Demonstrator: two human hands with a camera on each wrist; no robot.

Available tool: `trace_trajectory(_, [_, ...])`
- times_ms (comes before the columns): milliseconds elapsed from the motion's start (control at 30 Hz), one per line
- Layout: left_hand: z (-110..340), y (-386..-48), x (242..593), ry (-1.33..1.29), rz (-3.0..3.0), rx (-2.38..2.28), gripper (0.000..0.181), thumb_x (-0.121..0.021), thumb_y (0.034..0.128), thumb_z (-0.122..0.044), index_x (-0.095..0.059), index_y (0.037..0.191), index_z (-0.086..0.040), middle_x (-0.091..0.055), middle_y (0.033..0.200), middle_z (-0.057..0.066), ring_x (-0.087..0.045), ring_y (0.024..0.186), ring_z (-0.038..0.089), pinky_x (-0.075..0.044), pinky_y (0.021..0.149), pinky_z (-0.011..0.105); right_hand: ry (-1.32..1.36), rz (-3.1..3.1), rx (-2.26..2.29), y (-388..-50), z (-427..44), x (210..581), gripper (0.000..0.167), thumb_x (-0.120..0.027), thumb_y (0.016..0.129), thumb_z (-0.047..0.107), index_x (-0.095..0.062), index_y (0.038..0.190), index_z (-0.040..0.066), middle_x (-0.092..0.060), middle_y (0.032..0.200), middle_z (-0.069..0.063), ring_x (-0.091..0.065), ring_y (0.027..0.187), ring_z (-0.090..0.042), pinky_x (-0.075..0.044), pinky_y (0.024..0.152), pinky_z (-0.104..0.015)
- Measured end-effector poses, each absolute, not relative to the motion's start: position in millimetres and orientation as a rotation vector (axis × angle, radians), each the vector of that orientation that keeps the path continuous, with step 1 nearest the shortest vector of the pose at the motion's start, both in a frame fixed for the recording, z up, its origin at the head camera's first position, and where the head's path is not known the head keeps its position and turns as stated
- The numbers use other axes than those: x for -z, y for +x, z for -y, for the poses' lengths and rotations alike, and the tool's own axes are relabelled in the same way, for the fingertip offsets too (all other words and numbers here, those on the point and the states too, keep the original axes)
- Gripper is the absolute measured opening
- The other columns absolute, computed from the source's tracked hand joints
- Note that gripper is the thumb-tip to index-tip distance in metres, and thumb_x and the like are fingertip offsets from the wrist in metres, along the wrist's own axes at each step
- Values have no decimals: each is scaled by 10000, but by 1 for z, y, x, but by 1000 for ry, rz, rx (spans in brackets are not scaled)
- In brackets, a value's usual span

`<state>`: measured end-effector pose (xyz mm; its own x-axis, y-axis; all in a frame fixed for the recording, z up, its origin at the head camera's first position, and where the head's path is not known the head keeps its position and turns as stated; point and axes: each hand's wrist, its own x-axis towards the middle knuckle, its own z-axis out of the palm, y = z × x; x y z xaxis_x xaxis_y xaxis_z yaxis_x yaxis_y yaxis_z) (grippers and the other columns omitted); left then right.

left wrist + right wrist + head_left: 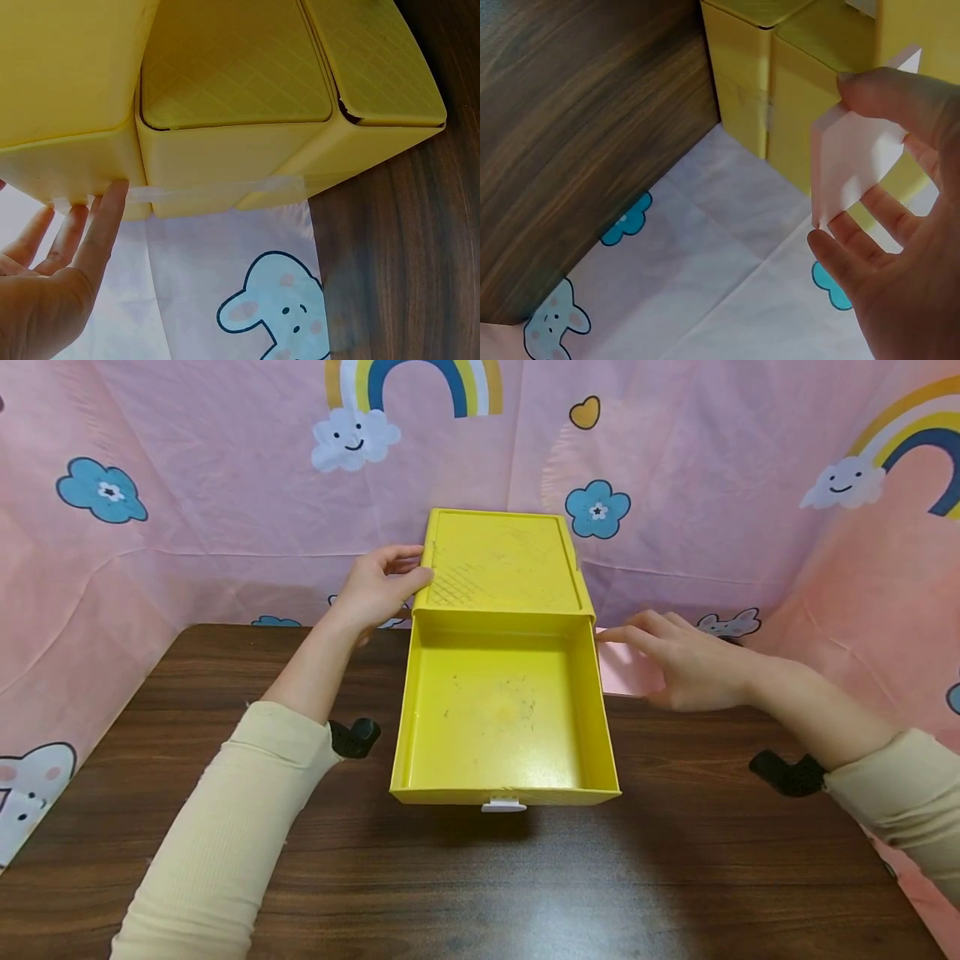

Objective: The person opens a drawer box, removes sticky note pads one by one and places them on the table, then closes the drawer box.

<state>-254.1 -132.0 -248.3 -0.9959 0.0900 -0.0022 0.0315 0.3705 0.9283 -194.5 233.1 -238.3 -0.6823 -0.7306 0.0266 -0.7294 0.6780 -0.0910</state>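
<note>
A yellow drawer unit [502,560] stands at the back of the table, its top scuffed. Its yellow drawer [495,718] is pulled out, with a white handle [504,806] in front and dark specks on the floor inside. My left hand [382,589] rests against the unit's left side, thumb at the top edge; in the left wrist view its extended fingers [97,225] touch the yellow side by clear tape. Beside the unit's right side, my right hand [682,664] holds a flat pale-pink pad [855,157] between thumb and fingers.
The brown wooden table [525,877] spreads in front of the drawer. A pink patterned cloth [660,560] hangs behind and at both sides. Lower yellow sections [240,67] of the unit show in the left wrist view. Dark wrist mounts [356,737] sit at both sleeves.
</note>
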Motion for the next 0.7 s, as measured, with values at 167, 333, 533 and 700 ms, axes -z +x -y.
trace_trajectory(167, [132,-255,249,112,-2543,-1749,515,-575,898,-289,-433,1381,-182,-465,1350,68,-556,1071,217,-549,698,273,-1172,-2840,139,-195,-233,245,752,-722,685,87,-404,1358,194,-436,1230,-70,-400,1065,-253,-430,835,-428])
trace_trajectory(333, [132,-255,249,118,-2553,-1741,519,-574,899,-292,-430,1384,-178,-469,1347,69,-554,1076,214,-549,709,280,-1152,-2827,152,-196,-233,253,760,-735,687,89,-400,1363,180,-433,1253,-66,-401,1073,-255,-432,844,-435])
trace_trajectory(533, [133,-255,248,125,-2568,-1722,514,-569,903,-298,-431,1383,-179,-467,1346,74,-543,1107,211,-543,763,312,-1181,-2810,155,-199,-231,264,761,-763,685,115,-410,1358,157,-440,1244,-70,-399,1045,-248,-393,825,-395])
trace_trajectory(700, [132,-255,248,112,-2551,-1731,517,-573,902,-301,-427,1385,-185,-458,1353,68,-550,1094,215,-549,741,304,-1161,-2785,174,-200,-232,273,736,-759,679,106,-428,1336,143,-436,1231,-74,-393,1077,-272,-410,858,-419])
